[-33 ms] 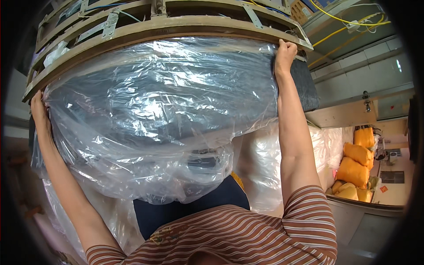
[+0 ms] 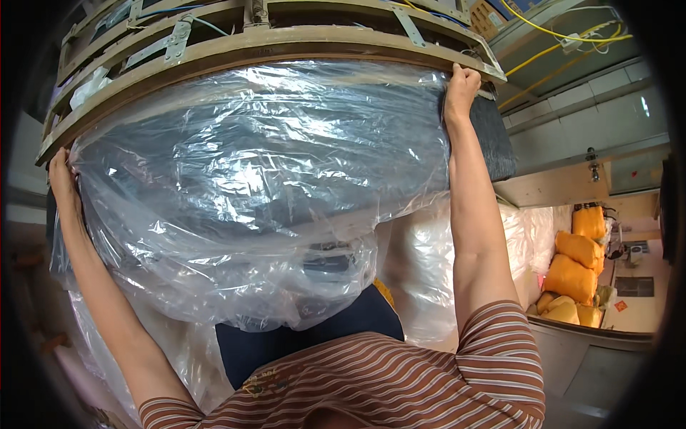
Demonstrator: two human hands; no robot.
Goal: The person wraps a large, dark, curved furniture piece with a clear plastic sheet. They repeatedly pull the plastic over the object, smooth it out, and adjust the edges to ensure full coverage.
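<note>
Along the lower edge, nearest the camera, sits the person's brown-and-white striped shirt, with navy cloth showing just past its hem. Two bare forearms reach forward from the short sleeves, spread wide to either side of a large sheet of clear plastic film. The film lies between the arms, its near part loose and crumpled against the navy cloth, its far part drawn smoother over a broad dark bundle and glinting with reflected light. To the right of its near folds, more pale plastic sheeting hangs or lies at a lower level.

At the film's far left corner, the left hand has its fingers bent up against the end of a long wooden bar, touching the gathered edge; whether it grips the film cannot be told. At the far right corner, the right hand is curled closed, pinching the film's edge just beneath the same bar. Just beside that wrist, a dark block shows past the film.

Beyond the hands, the bar forms the near side of a slatted wooden frame fitted with metal brackets. Farther off to the right, orange sacks are piled up, and yellow cables cross the upper right.
</note>
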